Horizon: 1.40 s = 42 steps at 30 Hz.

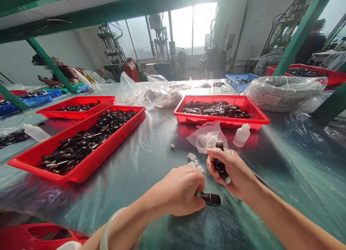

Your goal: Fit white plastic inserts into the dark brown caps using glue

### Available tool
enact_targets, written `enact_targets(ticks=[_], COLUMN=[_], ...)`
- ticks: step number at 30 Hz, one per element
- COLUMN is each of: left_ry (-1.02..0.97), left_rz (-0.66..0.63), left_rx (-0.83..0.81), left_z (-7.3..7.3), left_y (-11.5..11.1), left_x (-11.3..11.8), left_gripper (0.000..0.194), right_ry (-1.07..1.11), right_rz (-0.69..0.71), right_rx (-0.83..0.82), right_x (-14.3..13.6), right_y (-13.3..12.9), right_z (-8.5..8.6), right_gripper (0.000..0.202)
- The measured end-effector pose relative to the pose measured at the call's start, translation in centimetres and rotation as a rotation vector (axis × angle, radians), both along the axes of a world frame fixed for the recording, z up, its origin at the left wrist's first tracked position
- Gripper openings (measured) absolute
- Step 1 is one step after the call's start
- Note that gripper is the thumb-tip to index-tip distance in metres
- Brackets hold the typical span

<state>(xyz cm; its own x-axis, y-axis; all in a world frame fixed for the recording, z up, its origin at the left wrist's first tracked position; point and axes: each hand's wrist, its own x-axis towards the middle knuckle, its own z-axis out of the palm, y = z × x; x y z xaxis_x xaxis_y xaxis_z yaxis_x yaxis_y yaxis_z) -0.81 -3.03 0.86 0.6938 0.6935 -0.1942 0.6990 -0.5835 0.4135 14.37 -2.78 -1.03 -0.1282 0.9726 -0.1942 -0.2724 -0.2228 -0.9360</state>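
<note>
My left hand [186, 190] is closed around one end of a dark, glossy piece [212, 199], whose rounded end sticks out to the right, low over the table. My right hand [235, 170] grips another dark piece [221, 166] with a pale tip at its lower end; the fingers wrap round its middle. Several small whitish pieces [192, 157] lie just beyond my left hand, partly hidden by it. Behind my right hand are a crumpled white cloth [208, 136] and a white squeeze bottle [242, 135].
Red trays full of dark pieces stand at the left [119, 136] and ahead [221, 122]. A wrapped coil [283, 93] lies at the back right. Green shelf posts [300, 34] slant down at the sides. A person [67, 72] sits at the far left.
</note>
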Motion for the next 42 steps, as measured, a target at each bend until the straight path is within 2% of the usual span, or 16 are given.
enact_targets(ticks=[4,10,14,19,23,26,29,36,42], left_ry=[-0.057,-0.190,-0.384,-0.678,-0.784,-0.885,-0.931,-0.990,-1.015], left_rz=[0.004,0.049,0.100,0.246,0.315,0.348,0.371,0.333,0.381], left_rx=[-0.024,-0.094,-0.279,-0.542,-0.526,-0.505,-0.553,-0.595,-0.576], left_z=[0.2,-0.1,0.0,1.7,2.3,1.8,1.2,0.7,0.3], left_y=[0.2,0.7,1.7,3.3,3.6,3.5,3.4,3.3,3.2], left_x=[-0.2,-0.2,-0.9,-2.6,-2.9,-2.5,-1.9,-1.0,-0.7], left_gripper=[0.007,0.003,0.003,0.009,0.015,0.024,0.032,0.033,0.031], right_ry=[-0.124,-0.295,-0.337,-0.268,-0.147,-0.050,0.020,0.080,0.108], right_rz=[0.027,0.107,0.178,0.294,0.250,0.184,0.123,0.086,0.101], right_rx=[0.009,0.065,0.076,0.050,0.078,0.099,0.121,0.144,0.155], right_x=[0.0,0.2,0.6,0.4,-0.3,-0.5,-0.5,-0.3,-0.4], right_y=[0.1,0.1,0.0,-0.3,-0.6,-0.6,-0.5,-0.6,-0.5], right_z=[-0.1,-0.5,0.0,0.5,-0.1,-0.7,-0.9,-1.0,-0.9], right_gripper=[0.022,0.016,0.016,0.010,0.013,0.018,0.023,0.023,0.020])
